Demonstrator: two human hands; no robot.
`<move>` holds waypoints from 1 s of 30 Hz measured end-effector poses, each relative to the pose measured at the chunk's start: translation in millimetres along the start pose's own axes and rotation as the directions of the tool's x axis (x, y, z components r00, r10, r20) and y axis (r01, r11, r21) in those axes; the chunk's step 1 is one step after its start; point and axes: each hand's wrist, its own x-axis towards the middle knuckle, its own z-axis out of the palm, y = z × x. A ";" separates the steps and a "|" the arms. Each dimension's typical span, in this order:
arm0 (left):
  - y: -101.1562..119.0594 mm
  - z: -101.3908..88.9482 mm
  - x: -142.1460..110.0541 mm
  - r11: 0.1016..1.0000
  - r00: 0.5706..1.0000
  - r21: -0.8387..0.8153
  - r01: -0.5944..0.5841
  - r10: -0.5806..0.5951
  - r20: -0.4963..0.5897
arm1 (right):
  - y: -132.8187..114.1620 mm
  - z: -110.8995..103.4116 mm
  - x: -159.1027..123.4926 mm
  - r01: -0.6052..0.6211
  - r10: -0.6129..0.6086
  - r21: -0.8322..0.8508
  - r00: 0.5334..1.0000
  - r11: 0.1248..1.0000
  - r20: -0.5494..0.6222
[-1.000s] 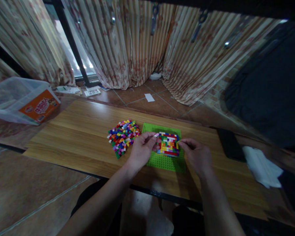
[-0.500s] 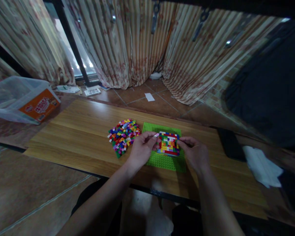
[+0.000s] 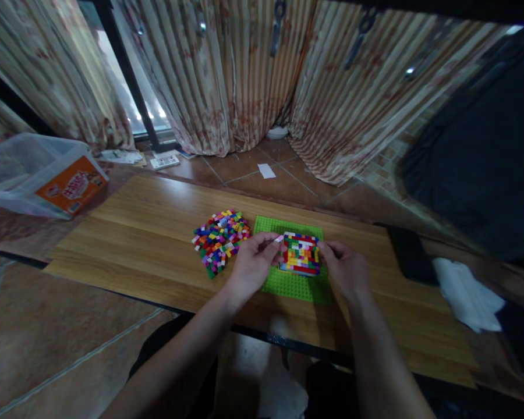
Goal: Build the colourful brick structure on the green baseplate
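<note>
A square, many-coloured structure of toy bricks (image 3: 301, 254) stands on a green studded baseplate (image 3: 294, 291). At its upper left corner, my left hand (image 3: 255, 259) pinches a small pink brick (image 3: 279, 238) between thumb and forefinger. My right hand (image 3: 344, 265) is at the structure's right side, its thumb and fingertips drawn together against the upper right edge. Whether a small piece sits between those right fingertips I cannot make out. Left of the baseplate lies a loose heap of small coloured bricks (image 3: 222, 235), close to my left hand.
Everything lies on a low wooden table (image 3: 148, 233). A black flat object (image 3: 413, 256) and white tissue-like sheets (image 3: 469, 294) are at the right end. Beyond the left end stands a clear plastic bin (image 3: 21, 174) with an orange label. Curtains (image 3: 227, 75) hang behind.
My right fingertips have shifted slightly from over the structure's right part to its upper right edge. My left hand stays put with the pink brick. The view has tilted very slightly.
</note>
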 end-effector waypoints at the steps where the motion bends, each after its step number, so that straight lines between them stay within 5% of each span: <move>1: 0.0 0.0 -0.1 1.000 1.000 0.003 -0.001 0.001 -0.002 | 1.0 1.0 0.6 0.002 -0.002 0.005 1.000 1.000 0.000; 9: -1.6 0.1 -0.8 0.999 1.000 0.030 -0.011 0.011 0.016 | 12.4 9.6 4.5 -0.067 0.067 0.174 0.998 0.982 0.004; 16: -7.1 1.5 1.5 0.998 0.998 0.059 -0.033 0.029 0.061 | 10.9 5.5 3.9 -0.046 0.047 0.094 0.999 0.994 -0.006; 21: -12.2 0.5 3.4 0.991 0.992 0.106 -0.078 0.067 0.103 | -13.4 0.1 -11.4 0.122 -0.121 -0.007 0.976 0.992 -0.179; 25: -15.5 -0.5 2.4 0.969 0.974 0.171 -0.176 0.146 0.174 | -29.2 10.0 -25.7 0.309 -0.308 0.109 0.951 0.945 -0.031; 30: -20.2 -4.4 0.1 0.899 0.932 0.306 -0.314 0.230 0.280 | -35.3 22.8 -31.4 0.390 -0.403 0.160 0.913 0.907 0.057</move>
